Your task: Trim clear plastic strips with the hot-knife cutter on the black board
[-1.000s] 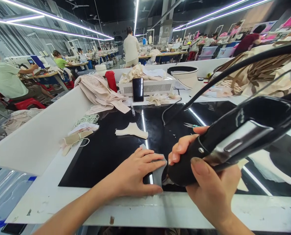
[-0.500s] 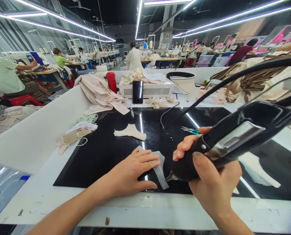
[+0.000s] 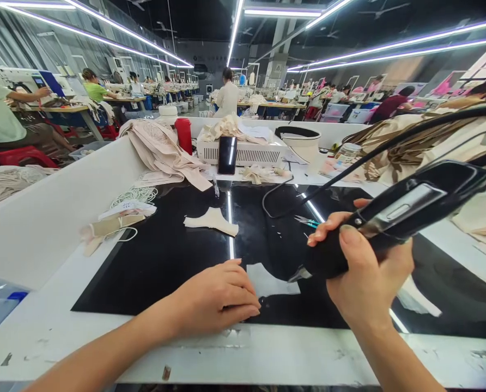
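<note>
Closest to me, along the front edge of the white tabletop (image 3: 287, 351), the left hand (image 3: 224, 298) lies low over the black mat (image 3: 161, 261), its grip loose, fingers slightly bent and holding nothing I can make out. Its fingertips are right by the left side of a pale sheer piece (image 3: 269, 280); I can't tell if they touch it. The right hand (image 3: 368, 272) has its grip wrapped firmly round a black corded tool (image 3: 390, 215), whose metal tip is at the piece's right side. A whitish scrap (image 3: 419, 296) lies beyond that hand's right side.

Further in, a cream cutout (image 3: 212, 220) and teal-handled snips (image 3: 307, 221) rest on the mat. Behind them, a phone (image 3: 227, 155) stands upright against a slotted white box (image 3: 247, 153), with a red container (image 3: 183, 135) and beige fabric (image 3: 163, 149) to the left. Across the room, a person in white (image 3: 227, 97) faces away.
</note>
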A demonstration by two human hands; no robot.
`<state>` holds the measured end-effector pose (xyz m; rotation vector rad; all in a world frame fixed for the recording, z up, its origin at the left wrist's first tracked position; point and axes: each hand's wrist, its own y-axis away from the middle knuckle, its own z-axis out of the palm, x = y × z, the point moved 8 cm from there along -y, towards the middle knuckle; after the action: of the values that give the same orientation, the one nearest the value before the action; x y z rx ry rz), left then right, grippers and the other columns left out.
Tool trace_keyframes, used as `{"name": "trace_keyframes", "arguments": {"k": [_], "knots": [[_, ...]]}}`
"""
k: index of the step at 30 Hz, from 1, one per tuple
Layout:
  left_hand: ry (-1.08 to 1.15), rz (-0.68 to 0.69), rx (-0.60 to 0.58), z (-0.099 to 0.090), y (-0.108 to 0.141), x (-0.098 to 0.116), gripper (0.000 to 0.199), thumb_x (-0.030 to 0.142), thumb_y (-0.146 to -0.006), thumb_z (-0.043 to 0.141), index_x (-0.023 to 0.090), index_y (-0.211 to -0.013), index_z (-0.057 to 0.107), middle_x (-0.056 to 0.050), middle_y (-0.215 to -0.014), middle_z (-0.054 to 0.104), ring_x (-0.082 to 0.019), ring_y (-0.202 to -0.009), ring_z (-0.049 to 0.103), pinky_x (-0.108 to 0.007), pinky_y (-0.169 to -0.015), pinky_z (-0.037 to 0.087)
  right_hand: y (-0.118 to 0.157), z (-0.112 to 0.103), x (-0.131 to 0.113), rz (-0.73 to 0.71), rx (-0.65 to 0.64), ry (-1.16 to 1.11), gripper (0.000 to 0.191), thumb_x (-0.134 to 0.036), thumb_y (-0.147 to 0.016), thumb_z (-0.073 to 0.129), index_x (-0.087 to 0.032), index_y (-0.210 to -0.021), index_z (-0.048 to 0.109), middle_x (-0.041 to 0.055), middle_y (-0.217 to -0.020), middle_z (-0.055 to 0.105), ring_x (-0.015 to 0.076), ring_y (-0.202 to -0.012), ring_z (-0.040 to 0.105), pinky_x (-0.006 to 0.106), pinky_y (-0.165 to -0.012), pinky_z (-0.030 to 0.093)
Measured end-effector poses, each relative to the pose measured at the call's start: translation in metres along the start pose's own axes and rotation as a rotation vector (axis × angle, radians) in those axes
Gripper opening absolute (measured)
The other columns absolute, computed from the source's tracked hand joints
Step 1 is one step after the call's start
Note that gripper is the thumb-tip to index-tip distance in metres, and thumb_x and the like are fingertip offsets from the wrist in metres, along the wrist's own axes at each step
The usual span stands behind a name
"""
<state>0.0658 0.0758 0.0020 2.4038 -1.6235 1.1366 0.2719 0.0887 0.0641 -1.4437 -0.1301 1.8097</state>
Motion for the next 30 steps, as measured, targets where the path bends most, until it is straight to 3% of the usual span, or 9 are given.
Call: {"name": "trace_keyframes", "arguments": {"k": [5, 9, 15, 30], "knots": [[-0.02, -0.058, 0.042, -0.004, -0.003, -0.014, 0.023, 0.022, -0.107, 0.06, 0.016, -0.124, 0.075, -0.009, -0.126, 0.076, -0.022, -0.12, 0.069, -0.041, -0.122, 0.045, 0.015, 0.021, -0.008, 0.027, -0.074, -0.076, 0.038, -0.029, -0.084, 0.086, -0.026, -0.117, 0.066, -0.0041, -0.081, 0.069, 0.0157, -0.062, 0.064, 0.031, -0.06, 0.058], [-0.038, -0.079, -0.047, 0.002, -0.003, -0.021, 0.03, 0.021, -0.102, 0.068, 0.02, -0.132, 0.072, -0.007, -0.138, 0.073, -0.027, -0.136, 0.06, -0.045, -0.123, 0.043, 0.028, 0.033, -0.001, 0.093, -0.142, -0.115, 0.042, -0.037, -0.086, 0.089, -0.028, -0.12, 0.066, -0.0036, -0.084, 0.069, 0.0154, -0.065, 0.067, 0.031, -0.062, 0.059], [-0.037, -0.106, -0.112, 0.006, -0.004, -0.019, 0.031, 0.021, -0.101, 0.069, 0.021, -0.132, 0.073, -0.005, -0.142, 0.071, -0.029, -0.139, 0.056, -0.048, -0.125, 0.039, 0.035, 0.033, 0.005, 0.121, -0.187, -0.124, 0.045, -0.039, -0.087, 0.09, -0.029, -0.122, 0.065, -0.0032, -0.088, 0.069, 0.0151, -0.067, 0.067, 0.03, -0.061, 0.058], [-0.057, -0.114, -0.116, 0.006, -0.002, -0.019, 0.037, 0.022, -0.1, 0.071, 0.023, -0.137, 0.071, -0.005, -0.148, 0.068, -0.03, -0.143, 0.053, -0.047, -0.122, 0.042, 0.04, 0.029, 0.001, 0.126, -0.217, -0.119, 0.041, -0.036, -0.091, 0.086, -0.029, -0.124, 0.064, -0.0022, -0.09, 0.066, 0.0158, -0.07, 0.066, 0.032, -0.062, 0.059]]}}
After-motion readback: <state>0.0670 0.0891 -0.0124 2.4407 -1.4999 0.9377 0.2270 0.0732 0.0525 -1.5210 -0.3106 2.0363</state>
